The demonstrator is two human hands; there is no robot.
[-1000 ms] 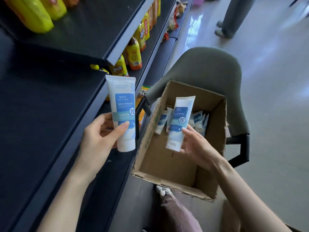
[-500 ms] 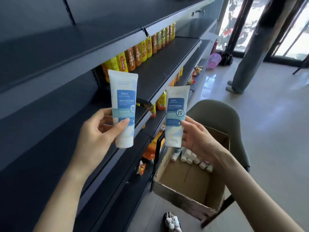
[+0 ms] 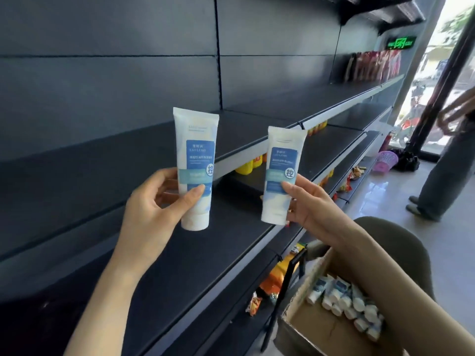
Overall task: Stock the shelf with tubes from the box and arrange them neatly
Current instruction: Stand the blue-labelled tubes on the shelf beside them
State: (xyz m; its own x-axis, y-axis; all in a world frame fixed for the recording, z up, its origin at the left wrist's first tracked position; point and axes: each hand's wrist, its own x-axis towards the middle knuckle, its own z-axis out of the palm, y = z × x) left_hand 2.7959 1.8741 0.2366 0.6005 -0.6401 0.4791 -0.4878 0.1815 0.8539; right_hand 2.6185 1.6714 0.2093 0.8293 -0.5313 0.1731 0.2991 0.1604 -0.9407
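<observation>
Head view: left hand (image 3: 154, 201) pinches one tube (image 3: 196, 150), right hand (image 3: 311, 204) another tube (image 3: 282, 160), caps down. Set down tilted, either could topple.

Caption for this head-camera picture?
Left hand holds the left tube, right hand the right tube, before the shelf; more tubes lie in the box.

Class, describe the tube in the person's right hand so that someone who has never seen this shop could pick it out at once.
Start at the long dark shelving along the wall; two hands hold white-and-blue tubes up in front of it. The lower tube, cap down, is gripped by the right hand. Unlike the higher tube in the left hand, it is nearer the cardboard box.
</observation>
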